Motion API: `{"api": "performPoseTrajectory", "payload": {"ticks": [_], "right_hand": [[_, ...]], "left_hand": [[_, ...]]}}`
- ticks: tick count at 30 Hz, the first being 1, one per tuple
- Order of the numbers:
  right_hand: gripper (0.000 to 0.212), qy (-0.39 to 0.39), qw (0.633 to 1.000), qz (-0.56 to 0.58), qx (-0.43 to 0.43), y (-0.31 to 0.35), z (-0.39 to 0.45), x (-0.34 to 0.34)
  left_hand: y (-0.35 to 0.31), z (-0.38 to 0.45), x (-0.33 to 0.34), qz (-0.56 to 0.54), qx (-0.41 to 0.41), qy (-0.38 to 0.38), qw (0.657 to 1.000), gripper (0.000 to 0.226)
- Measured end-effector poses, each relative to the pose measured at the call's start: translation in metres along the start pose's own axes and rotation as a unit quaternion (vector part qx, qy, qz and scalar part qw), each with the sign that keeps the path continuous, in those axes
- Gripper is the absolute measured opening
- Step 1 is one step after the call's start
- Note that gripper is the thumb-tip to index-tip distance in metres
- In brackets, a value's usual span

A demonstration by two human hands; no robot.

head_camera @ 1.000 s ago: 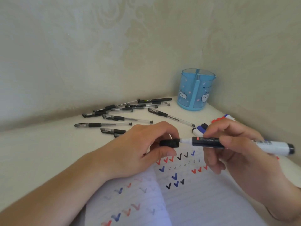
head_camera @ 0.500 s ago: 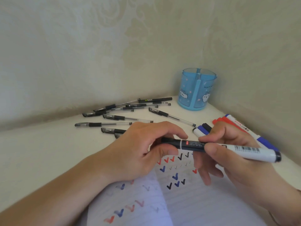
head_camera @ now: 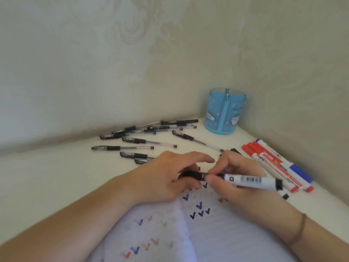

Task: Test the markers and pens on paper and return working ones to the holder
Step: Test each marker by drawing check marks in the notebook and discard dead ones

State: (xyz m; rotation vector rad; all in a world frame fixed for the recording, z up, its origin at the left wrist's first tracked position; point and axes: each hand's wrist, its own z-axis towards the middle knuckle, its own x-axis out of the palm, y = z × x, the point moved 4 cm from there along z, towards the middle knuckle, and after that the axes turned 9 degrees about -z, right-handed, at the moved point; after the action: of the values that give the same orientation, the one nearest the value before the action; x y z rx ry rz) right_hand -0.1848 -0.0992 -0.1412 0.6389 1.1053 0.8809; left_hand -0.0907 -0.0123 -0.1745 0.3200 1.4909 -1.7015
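Walls corner the tabletop point(head_camera: 56, 176) behind the holder point(head_camera: 225, 110). Both hands' fingers point(head_camera: 196, 159) pinch the marker point(head_camera: 249, 180) over the paper point(head_camera: 217, 233).

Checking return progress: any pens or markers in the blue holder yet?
No. The blue holder looks see-through and empty; the pens and the markers lie on the table.

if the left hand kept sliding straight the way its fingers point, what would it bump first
Most likely the right hand, which faces it across a narrow gap while both hold the black marker. The left hand points right along the marker. Depth is hard to judge from this view.
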Motion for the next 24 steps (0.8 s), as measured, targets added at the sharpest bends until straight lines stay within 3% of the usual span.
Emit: {"api": "performPoseTrajectory", "payload": {"ticks": [1, 3, 5, 7, 10, 13, 16, 19, 21, 24], "right_hand": [[0.016, -0.071, 0.996, 0.034, 0.035, -0.017, -0.013, -0.027], [0.016, -0.106, 0.993, 0.043, 0.026, -0.023, -0.024, -0.049], [0.017, -0.083, 0.992, 0.092, 0.017, -0.022, -0.024, -0.051], [0.010, -0.108, 0.980, 0.160, 0.043, -0.029, -0.028, -0.057], [0.023, -0.142, 0.971, 0.171, 0.084, -0.020, -0.026, -0.074], [0.013, -0.088, 0.989, 0.105, 0.063, 0.015, -0.007, -0.070], [0.027, 0.008, 0.989, 0.145, 0.016, 0.070, 0.026, -0.030], [0.045, 0.094, 0.974, 0.204, -0.018, 0.116, 0.052, 0.036], [0.033, 0.095, 0.975, 0.199, -0.036, 0.135, 0.063, 0.087], [0.018, 0.136, 0.973, 0.175, -0.070, 0.154, 0.060, 0.159]], "left_hand": [[-0.001, -0.001, -0.004, -0.014, 0.007, -0.026, 1.000, 0.052], [-0.004, -0.005, -0.012, 0.002, 0.000, -0.054, 0.999, 0.064], [-0.003, -0.012, -0.016, 0.067, -0.038, -0.032, 0.997, 0.078], [-0.001, -0.021, -0.020, 0.153, -0.059, 0.010, 0.986, 0.086], [0.001, -0.043, -0.036, 0.274, -0.064, 0.056, 0.958, 0.089], [0.003, -0.088, -0.055, 0.330, -0.065, 0.057, 0.940, 0.093], [0.006, -0.142, -0.070, 0.358, -0.110, 0.035, 0.927, 0.090], [0.002, -0.198, -0.089, 0.324, -0.188, 0.018, 0.927, 0.066], [-0.001, -0.252, -0.107, 0.302, -0.235, -0.014, 0.924, 0.050], [-0.007, -0.349, -0.133, 0.353, -0.293, -0.065, 0.886, 0.045]]}}
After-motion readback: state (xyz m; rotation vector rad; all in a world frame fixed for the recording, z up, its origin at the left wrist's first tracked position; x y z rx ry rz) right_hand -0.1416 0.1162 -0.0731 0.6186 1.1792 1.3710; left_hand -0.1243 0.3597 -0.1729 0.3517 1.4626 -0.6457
